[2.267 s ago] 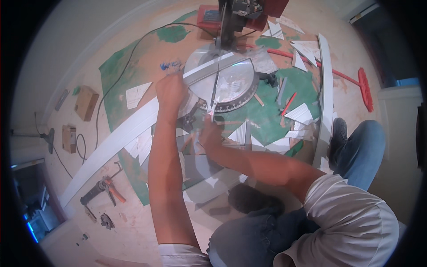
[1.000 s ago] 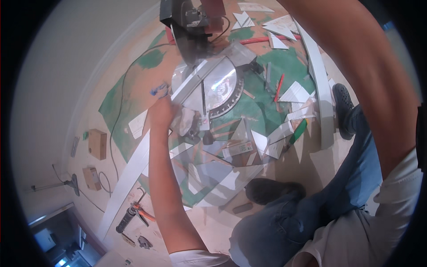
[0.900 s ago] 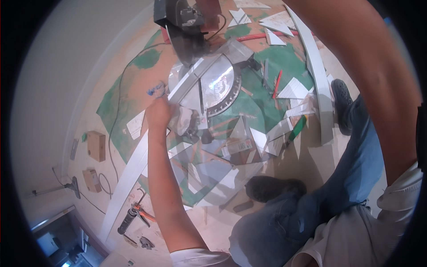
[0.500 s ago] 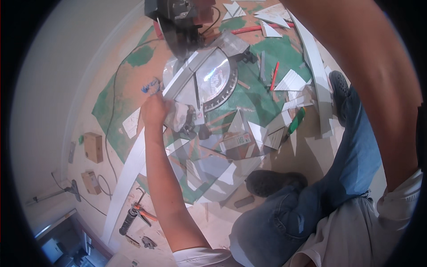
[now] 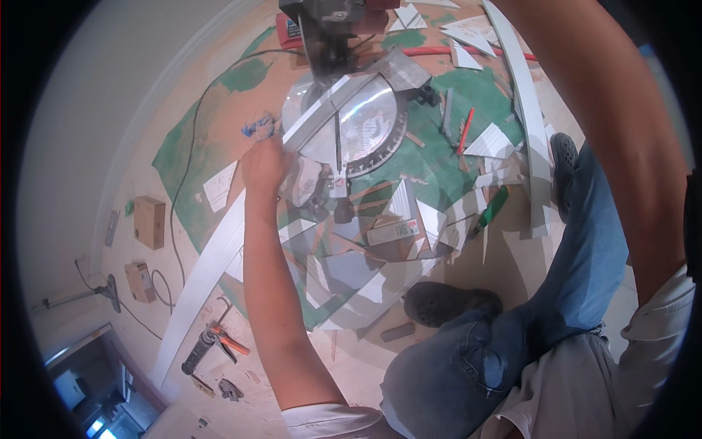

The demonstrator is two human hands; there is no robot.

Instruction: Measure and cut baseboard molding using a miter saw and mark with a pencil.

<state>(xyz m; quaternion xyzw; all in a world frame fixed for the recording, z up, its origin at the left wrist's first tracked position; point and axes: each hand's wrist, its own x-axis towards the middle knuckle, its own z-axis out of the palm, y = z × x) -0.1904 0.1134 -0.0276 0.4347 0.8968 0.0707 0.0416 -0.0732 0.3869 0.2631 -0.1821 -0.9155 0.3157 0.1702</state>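
Observation:
My left hand (image 5: 263, 167) is closed round a long white moulding strip (image 5: 205, 267), at the left side of a mitre saw's round metal table (image 5: 365, 135). The strip runs from the lower left, under my hand, and a white length (image 5: 316, 113) beyond it lies slantwise across the table along the fence. Above the table stands the dark saw head (image 5: 329, 40), its lower part blurred. My right forearm (image 5: 599, 95) reaches up past the top edge, so the right hand is out of sight. A crumpled blue-and-white scrap (image 5: 259, 126) lies just beyond my left hand.
White moulding offcuts (image 5: 401, 201) litter the green-stained floor sheet around the saw. A red pencil-like stick (image 5: 466, 130) and a green-handled tool (image 5: 493, 206) lie to the right. At lower left are a caulking gun (image 5: 208, 344), cardboard boxes (image 5: 149, 222) and a black cable (image 5: 191, 132).
The whole view has shifted a little, moving the saw and floor pieces rightward. The saw head sits farther right over its table. My left hand keeps its place on the strip.

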